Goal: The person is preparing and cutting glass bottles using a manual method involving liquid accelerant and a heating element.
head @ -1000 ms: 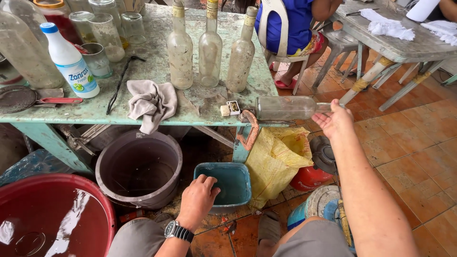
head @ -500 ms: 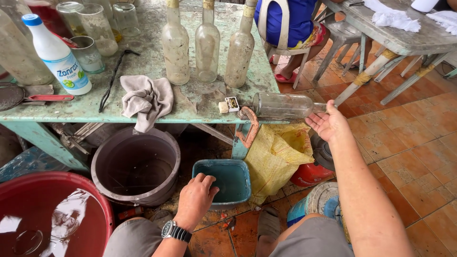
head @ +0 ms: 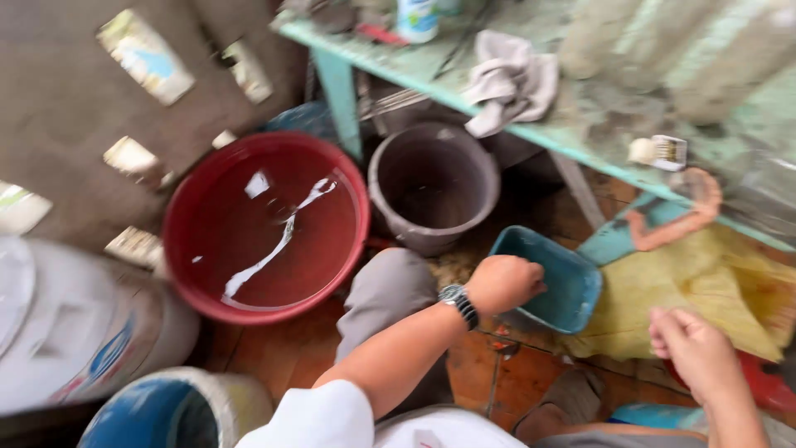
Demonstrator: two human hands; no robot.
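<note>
My left hand (head: 502, 282), a watch on its wrist, grips the near rim of a small teal rectangular tub (head: 576, 290) on the floor under the table. My right hand (head: 695, 348) hovers at the lower right with its fingers loosely bent and nothing in it, just in front of a yellow sack (head: 705, 286). The view is blurred by motion.
A red basin (head: 178, 249) holding water and a grey bucket (head: 431, 187) stand left of the tub. A green table (head: 580, 149) above carries a grey cloth (head: 510, 83) and blurred glass bottles (head: 597, 37). A white drum (head: 75, 332) and a blue-rimmed bucket (head: 166, 411) are at the near left.
The view has swung left and down toward the basin. My right hand has come away from the lying bottle on the table and dropped low. My left hand has closed on the tub's rim.
</note>
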